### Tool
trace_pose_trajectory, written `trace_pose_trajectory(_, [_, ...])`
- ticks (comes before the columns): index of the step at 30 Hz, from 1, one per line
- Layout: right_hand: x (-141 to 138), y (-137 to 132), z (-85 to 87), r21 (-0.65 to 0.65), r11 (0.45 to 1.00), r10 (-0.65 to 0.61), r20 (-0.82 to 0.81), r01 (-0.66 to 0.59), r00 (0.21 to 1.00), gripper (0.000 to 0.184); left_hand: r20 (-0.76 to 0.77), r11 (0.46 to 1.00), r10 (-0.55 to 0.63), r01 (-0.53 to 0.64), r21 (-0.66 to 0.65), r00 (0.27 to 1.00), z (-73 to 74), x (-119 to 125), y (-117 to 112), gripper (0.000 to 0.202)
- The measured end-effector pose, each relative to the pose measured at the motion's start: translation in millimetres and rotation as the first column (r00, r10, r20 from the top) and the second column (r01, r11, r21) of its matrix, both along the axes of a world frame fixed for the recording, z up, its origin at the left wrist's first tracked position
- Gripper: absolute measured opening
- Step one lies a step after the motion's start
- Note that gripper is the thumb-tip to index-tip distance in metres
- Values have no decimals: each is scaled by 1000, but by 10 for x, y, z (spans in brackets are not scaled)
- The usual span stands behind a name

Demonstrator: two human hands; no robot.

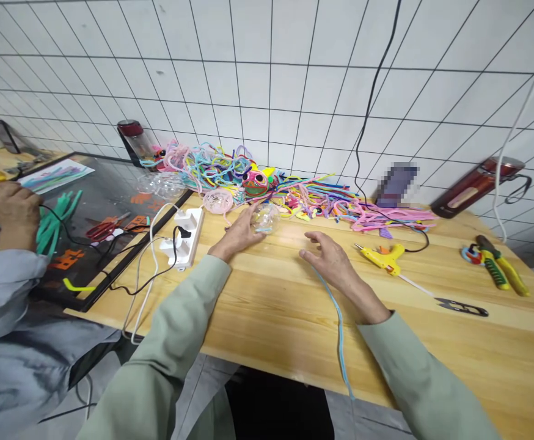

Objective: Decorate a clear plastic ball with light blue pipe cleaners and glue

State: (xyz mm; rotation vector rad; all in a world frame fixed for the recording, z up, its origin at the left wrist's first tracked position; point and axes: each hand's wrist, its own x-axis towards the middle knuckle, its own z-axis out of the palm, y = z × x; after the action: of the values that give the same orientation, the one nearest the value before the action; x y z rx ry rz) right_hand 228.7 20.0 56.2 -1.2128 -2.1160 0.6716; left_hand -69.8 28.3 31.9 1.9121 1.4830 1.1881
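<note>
My left hand [242, 233] curves around the left side of a clear plastic ball [267, 218] on the wooden table [267, 293], fingers at its back and thumb in front. A bit of light blue shows at the ball's lower edge. To the right, my right hand [330, 261] hovers low with thumb and fingers apart and nothing visible between them. From beneath it a light blue pipe cleaner [340, 330] runs toward me and over the table's front edge. Whether the hand touches this strand is hidden.
Pipe cleaners [221, 168] and a decorated toy face [255, 180] lie along the wall. At right are a yellow glue gun [384, 260], thread snips [462, 307], pliers [500, 266] and a red flask [478, 186]. Left are a power strip [187, 238] and a co-worker's hand [14, 211].
</note>
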Motion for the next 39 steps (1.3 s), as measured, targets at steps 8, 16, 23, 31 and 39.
trace_pose_trajectory(8, [-236, -4, -36, -54, 997, 38, -301, -57, 953, 90, -141, 994, 0, 15, 109, 990, 206, 475, -261, 92])
trace_pose_trajectory(16, [-174, -215, 32, 114, 981, -82, -474, 154, 877, 40, -121, 977, -147, 163, 135, 982, 229, 844, -427, 89])
trace_pose_trajectory(23, [-148, -215, 65, 34, 990, -101, -517, 138, 850, 17, -56, 965, -220, 225, 137, 974, 127, 924, -499, 93])
trace_pose_trajectory(31, [-132, -200, -16, -103, 986, -168, -496, 134, 852, 17, 12, 948, -316, 316, 41, 949, -3, 928, -501, 99])
trace_pose_trajectory(39, [-127, -181, -41, -138, 981, -187, -539, 134, 821, 19, 187, 889, -361, 398, -226, 913, 169, 834, -531, 77])
